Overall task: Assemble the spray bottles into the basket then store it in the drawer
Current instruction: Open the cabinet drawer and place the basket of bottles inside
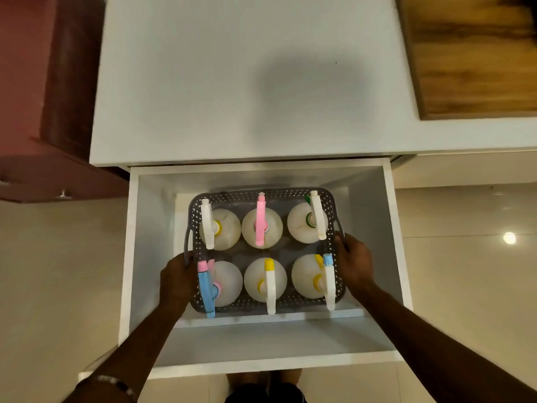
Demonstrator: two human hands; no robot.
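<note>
A grey perforated basket sits low inside the open white drawer. It holds several white spray bottles in two rows, among them one with a pink sprayer and one with a blue sprayer. My left hand grips the basket's left handle. My right hand grips its right handle. Whether the basket rests on the drawer floor I cannot tell.
A white countertop lies above the drawer, with a wooden board at its far right. A dark red cabinet with a metal knob stands to the left. Pale glossy floor tiles flank the drawer. My feet show below the drawer front.
</note>
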